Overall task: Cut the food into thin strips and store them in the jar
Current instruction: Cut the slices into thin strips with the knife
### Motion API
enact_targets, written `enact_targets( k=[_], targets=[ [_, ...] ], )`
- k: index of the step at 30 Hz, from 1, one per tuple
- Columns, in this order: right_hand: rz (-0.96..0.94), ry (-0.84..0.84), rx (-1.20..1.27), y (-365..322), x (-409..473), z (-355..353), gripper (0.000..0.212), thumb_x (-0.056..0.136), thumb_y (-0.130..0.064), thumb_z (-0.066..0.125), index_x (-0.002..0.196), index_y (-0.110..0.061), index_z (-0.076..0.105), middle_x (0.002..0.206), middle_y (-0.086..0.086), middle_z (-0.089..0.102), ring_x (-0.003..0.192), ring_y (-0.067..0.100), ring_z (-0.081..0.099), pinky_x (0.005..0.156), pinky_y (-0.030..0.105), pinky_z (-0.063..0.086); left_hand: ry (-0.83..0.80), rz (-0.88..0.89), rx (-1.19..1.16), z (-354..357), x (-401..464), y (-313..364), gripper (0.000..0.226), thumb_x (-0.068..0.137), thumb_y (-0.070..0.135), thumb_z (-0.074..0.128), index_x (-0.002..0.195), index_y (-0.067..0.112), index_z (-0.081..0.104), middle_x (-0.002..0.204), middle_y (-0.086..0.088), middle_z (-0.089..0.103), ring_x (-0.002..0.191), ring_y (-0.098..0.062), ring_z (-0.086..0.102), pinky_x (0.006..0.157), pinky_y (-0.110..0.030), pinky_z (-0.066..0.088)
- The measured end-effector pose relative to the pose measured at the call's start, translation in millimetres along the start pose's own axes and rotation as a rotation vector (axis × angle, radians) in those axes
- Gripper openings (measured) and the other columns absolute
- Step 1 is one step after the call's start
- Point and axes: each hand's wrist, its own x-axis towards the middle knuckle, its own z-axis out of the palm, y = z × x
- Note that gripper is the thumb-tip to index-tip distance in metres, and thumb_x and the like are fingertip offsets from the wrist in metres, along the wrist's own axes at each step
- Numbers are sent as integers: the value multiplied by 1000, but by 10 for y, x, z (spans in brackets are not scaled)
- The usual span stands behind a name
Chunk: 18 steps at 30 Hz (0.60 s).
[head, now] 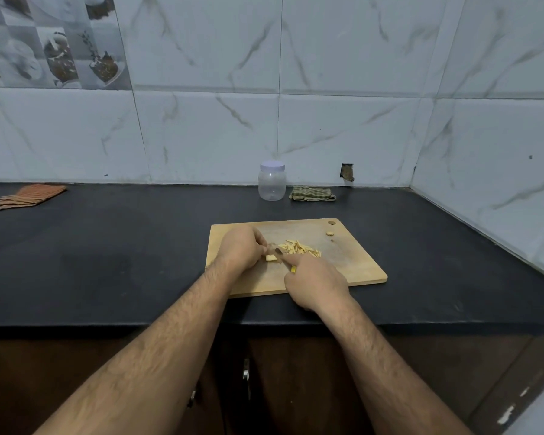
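Note:
A wooden cutting board (352, 265) lies on the black counter. My left hand (241, 248) holds a small pale yellow food piece (270, 258) down on the board with curled fingers. My right hand (313, 282) grips a knife with a yellow handle (293, 270); its blade (278, 252) sits against the food piece, mostly hidden by the fingers. A heap of thin pale strips (300, 248) lies just right of the blade. A clear plastic jar (271, 181) with a white lid on stands at the back by the wall.
A folded green checked cloth (312, 194) lies right of the jar. An orange striped cloth (29, 196) lies at the far left. Small food scraps (329, 233) rest near the board's far right corner. Tiled walls close the back and right sides.

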Motion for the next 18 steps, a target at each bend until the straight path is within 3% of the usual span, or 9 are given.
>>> enact_targets(
  k=[9, 18],
  targets=[
    [-17, -12, -67, -45, 17, 25, 57, 97, -17, 43, 149, -41, 39, 140, 0, 56, 122, 22, 54, 92, 35, 47, -72, 18, 38, -8, 4, 20, 5, 85, 16, 75, 86, 17, 80, 72, 9, 68, 61, -4, 55, 62, -21, 48],
    [-25, 3, -99, -54, 24, 46, 55, 98, -20, 43, 149, -40, 39, 140, -1, 56, 123, 21, 54, 92, 35, 46, -40, 79, 107, 37, 9, -52, 8, 87, 22, 74, 91, 20, 80, 91, 7, 74, 77, -6, 59, 73, -22, 44]
  ],
)
